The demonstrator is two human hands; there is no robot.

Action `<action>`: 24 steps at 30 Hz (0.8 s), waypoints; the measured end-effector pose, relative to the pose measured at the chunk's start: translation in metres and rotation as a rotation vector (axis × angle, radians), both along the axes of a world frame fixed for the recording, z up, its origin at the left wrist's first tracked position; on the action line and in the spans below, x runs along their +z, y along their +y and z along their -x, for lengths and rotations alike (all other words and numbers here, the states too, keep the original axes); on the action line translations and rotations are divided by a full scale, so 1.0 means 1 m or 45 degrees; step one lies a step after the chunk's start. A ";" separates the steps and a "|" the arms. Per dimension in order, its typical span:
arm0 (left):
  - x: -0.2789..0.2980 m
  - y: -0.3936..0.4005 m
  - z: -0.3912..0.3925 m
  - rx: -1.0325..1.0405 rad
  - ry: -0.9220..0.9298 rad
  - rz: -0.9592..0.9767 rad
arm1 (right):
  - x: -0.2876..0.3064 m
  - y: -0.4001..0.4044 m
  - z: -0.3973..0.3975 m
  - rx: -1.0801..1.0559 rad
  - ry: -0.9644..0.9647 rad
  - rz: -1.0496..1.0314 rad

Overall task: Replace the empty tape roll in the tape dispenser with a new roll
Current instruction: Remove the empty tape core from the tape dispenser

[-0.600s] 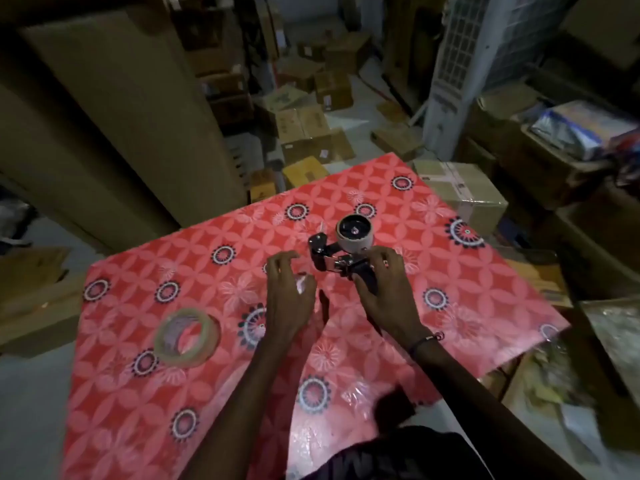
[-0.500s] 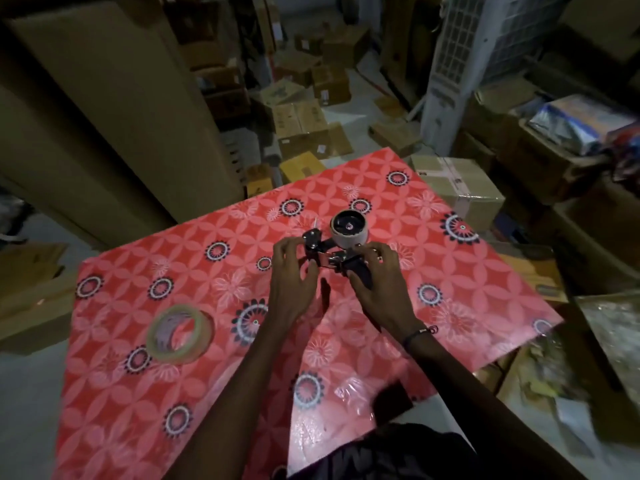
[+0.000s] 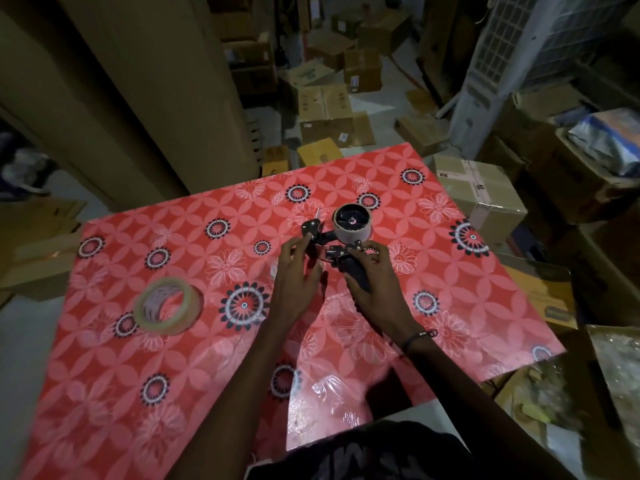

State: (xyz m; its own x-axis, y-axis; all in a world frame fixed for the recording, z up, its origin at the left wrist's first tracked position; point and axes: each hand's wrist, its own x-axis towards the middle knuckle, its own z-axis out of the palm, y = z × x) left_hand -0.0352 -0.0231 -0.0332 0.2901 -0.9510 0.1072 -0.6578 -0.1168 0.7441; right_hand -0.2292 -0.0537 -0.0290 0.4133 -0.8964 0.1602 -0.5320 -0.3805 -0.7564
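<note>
Left hand reached 1 dispenser; 2 hands hold it.

The tape dispenser lies on the worktop toward its far side; the new roll lies well apart, left and nearer.

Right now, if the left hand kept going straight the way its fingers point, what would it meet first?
The left hand points up the table toward the black metal tape dispenser. Its fingertips already look to be touching the dispenser's front arm, so that comes first; the empty grey cardboard roll sits off to the right. Depth is uncertain.
</note>
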 end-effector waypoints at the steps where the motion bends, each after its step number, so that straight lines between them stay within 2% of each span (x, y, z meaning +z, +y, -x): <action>1: -0.002 0.000 0.001 0.018 -0.002 -0.004 | -0.001 -0.001 0.001 0.011 -0.003 0.018; 8: 0.003 0.006 0.012 0.169 0.111 0.045 | -0.003 -0.012 0.006 0.109 -0.011 0.041; 16: 0.007 0.049 0.027 0.399 0.224 0.109 | 0.007 -0.020 0.022 0.388 0.023 0.082; 20: 0.012 0.058 0.029 0.562 0.162 0.106 | 0.005 -0.010 0.023 0.463 -0.019 0.078; 24: 0.014 0.061 0.017 0.492 0.102 0.107 | 0.002 -0.005 0.018 0.415 -0.072 0.037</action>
State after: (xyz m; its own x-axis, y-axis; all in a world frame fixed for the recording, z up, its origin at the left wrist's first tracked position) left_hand -0.0521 0.0378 -0.0196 0.6355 -0.7590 0.1419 -0.5164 -0.2811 0.8089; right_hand -0.2474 -0.0583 -0.0265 0.6674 -0.7130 0.2150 -0.3360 -0.5459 -0.7675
